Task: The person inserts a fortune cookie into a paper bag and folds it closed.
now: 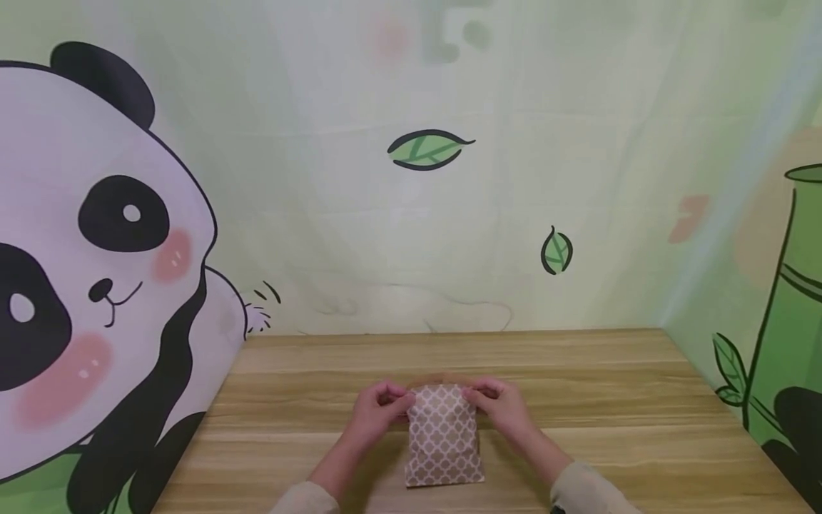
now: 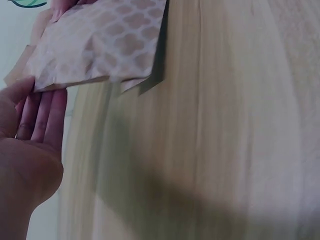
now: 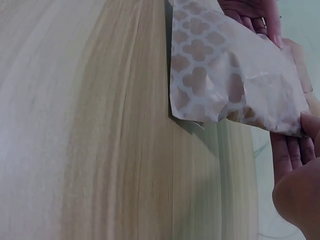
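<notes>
A paper bag (image 1: 443, 439) with a brown-and-white lattice pattern is held over the wooden table in the head view, its far end raised and its near edge low by the tabletop. My left hand (image 1: 379, 408) pinches its far left corner, thumb on top and fingers beneath. At the far right corner my right hand (image 1: 502, 408) pinches it the same way. Both wrist views show the bag (image 2: 127, 37) slightly bulged and creased, with a plain brown flap (image 3: 300, 62) sticking out past the far end. What is inside the bag stays hidden.
The light wood-grain table (image 1: 597, 378) runs back to a pale green backdrop (image 1: 321, 214) printed with leaves. A large printed panda (image 1: 122, 264) covers the left side wall. On the right wall is printed green bamboo (image 1: 786, 343).
</notes>
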